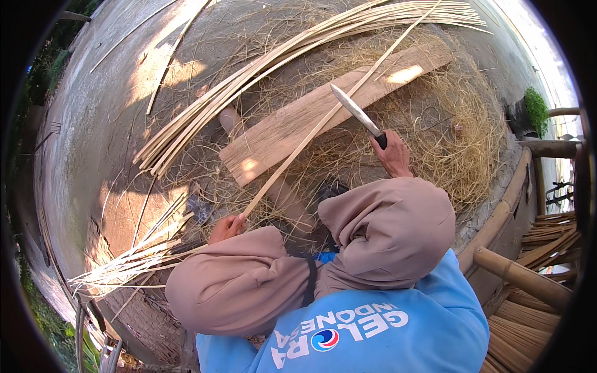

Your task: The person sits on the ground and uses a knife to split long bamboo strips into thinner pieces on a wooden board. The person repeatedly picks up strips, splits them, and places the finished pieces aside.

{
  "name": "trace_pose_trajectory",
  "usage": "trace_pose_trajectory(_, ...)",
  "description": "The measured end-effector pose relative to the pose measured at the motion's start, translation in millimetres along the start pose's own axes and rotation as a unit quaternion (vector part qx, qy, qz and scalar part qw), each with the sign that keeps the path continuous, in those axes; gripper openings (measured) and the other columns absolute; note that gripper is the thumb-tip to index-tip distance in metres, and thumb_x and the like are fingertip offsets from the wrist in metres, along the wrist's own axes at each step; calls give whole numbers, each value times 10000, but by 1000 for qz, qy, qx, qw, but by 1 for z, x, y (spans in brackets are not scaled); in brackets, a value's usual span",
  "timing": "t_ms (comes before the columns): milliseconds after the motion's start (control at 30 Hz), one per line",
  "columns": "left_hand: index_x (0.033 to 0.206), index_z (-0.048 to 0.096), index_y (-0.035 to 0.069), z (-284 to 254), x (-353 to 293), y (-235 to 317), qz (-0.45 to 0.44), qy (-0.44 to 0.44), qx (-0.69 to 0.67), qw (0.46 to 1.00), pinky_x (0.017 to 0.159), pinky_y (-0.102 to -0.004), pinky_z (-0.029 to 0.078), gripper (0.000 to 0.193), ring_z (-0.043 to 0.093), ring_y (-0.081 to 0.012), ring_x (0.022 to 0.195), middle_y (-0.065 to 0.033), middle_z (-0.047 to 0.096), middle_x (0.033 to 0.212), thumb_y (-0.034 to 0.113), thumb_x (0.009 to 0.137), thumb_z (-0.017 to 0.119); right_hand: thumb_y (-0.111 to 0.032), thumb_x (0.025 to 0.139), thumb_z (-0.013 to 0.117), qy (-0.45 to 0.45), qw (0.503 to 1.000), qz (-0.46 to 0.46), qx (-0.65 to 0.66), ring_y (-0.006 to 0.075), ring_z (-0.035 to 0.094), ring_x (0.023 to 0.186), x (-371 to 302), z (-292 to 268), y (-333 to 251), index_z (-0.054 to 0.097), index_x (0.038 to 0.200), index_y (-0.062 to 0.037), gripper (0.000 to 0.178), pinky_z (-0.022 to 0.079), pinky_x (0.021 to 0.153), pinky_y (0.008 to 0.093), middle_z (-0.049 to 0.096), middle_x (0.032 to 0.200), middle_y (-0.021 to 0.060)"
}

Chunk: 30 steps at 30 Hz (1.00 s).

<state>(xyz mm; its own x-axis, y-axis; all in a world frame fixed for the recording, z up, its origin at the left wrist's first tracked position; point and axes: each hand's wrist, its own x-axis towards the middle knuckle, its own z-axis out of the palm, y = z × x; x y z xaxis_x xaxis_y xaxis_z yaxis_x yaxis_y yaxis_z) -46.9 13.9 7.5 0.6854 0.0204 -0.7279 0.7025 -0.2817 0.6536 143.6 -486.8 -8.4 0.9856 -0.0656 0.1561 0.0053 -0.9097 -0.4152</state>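
My left hand (227,228) is closed around the near end of a long, pale bamboo strip (287,163). The strip runs slantwise away to the upper right, over a wooden board (267,146). In my right hand (394,154) is a knife (356,110), gripped by its black handle. Its worn, light blade points up and left and crosses over the strip above the board; whether the edge touches the strip I cannot tell. The board lies tilted across a round log (289,204), which shows below and beyond it.
Curly shavings (460,149) cover the ground around the board. A bundle of long strips (249,78) lies beyond it. More strips (130,264) are heaped at lower left. On the right are a potted plant (535,112), bamboo poles (522,276) and stacked split pieces (522,329).
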Motion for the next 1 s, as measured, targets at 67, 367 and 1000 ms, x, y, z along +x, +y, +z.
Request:
trace_pose_trajectory(67,802,632,66,3,4,-4,-4,1,-9,1000,510,-248,329,483,432,-55,547,41,502,616,485,1041,603,-556,985,614,-33,999,30,-31,452,693,870,29,20,-8,620,973,-13,544,534,766,520,718,935,223)
trace_pose_trajectory(367,702,541,112,41,50,63,-47,-77,-71,993,421,-237,203,554,294,-28,450,87,398,557,564,1017,602,-595,1016,540,-301,942,-80,126,419,660,740,-43,22,-104,602,849,-5,617,496,689,520,647,759,250)
trace_pose_trajectory(1000,766,582,113,-74,-32,-2,-182,-127,-56,973,492,-243,314,487,411,-56,519,52,512,610,523,1026,615,-572,989,618,-160,986,4,54,316,641,585,70,0,-8,589,783,-31,579,477,542,459,622,636,170)
